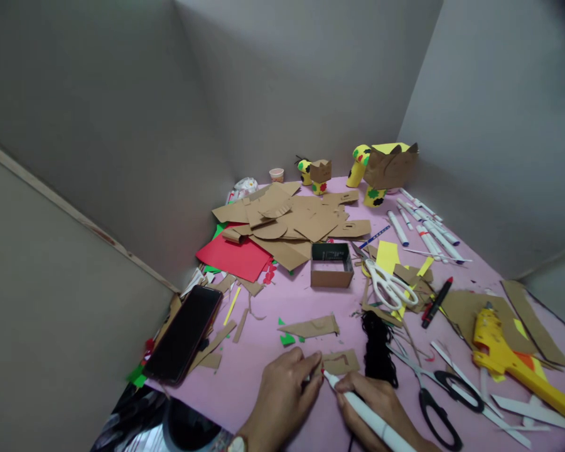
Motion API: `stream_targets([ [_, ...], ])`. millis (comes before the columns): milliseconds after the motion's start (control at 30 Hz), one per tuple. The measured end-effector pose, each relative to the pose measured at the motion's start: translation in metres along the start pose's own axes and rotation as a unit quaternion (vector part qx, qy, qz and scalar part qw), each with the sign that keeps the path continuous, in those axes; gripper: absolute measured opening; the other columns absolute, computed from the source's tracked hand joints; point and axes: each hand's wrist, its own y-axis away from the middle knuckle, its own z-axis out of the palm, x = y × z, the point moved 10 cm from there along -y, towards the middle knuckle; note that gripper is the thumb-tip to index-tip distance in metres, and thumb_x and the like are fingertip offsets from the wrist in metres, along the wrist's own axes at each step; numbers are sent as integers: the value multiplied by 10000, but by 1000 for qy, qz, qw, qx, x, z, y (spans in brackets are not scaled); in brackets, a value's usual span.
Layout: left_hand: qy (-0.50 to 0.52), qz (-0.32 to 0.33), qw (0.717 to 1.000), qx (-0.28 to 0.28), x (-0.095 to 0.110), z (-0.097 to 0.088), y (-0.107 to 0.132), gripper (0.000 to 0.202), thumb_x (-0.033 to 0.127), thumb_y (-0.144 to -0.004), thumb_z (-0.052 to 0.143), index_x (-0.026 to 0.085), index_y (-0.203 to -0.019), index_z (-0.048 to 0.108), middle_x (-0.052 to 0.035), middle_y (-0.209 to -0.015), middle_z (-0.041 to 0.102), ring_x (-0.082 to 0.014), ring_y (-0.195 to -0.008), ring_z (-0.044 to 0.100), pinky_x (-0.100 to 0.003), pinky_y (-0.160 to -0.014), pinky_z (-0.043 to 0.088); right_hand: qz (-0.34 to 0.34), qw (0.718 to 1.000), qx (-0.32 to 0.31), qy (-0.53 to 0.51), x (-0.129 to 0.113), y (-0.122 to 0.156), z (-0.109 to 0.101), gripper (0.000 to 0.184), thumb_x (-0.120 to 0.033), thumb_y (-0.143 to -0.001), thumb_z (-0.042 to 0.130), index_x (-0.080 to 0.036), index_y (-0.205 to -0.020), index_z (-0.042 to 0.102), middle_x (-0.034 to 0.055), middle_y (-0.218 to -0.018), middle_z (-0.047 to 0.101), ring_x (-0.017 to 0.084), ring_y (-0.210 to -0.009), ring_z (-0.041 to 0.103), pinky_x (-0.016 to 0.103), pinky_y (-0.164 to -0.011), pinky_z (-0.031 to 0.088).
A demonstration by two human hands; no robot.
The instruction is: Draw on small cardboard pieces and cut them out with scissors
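1. The right hand [376, 405] is closed around a white marker [362, 411], its tip aimed up and to the left, toward the fingers of the other hand.
2. The left hand [285, 392] is half curled, fingertips at the left edge of a small card [349, 361]. Whether it pinches the card or only steadies it, one cannot tell.
3. The card lies on the pink table cover [254, 370], just beyond both hands and left of the black yarn [379, 351]; a dark angled line shows on it.
4. The tip is so near the left fingertips that a slip could ink the skin; whether it touches the card is too small to tell.
5. If the left hand has only a light hold, pressure from the marker could turn the card and bend a stroke.
6. The yarn lies close to the card's right end, so a sweep of the right hand could snag a strand.
7. The scissors [430, 383] lie spread beside the yarn, near the right hand; a careless move outward could knock them or meet a blade.
8. Further right rests the glue gun [503, 361]; if hot, its nozzle could mark the cardboard around it.
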Motion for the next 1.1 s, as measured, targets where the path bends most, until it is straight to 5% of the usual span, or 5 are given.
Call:
stream_targets([
  [600,-4,-7,1000,-11,-3,0,-1,260,237,-857,519,232,-1089,636,-45,-777,611,-194,-739,601,-279,-645,459,139,982,126,15,31,22,-33,164,-269,-848,471,-231,-698,523,-79,-427,489,94,-298,483,172,-332,365],
  [1100,-2,0,1000,-2,-1,0,0,213,233,-864,521,231,-1037,644,-40,-780,611,-189,-737,593,-272,-638,449,39,997,62,-2,13,4,-7,115,-145,-813,457,-217,-823,546,-21,-589,662,114,-464,638,167,-487,486],
])
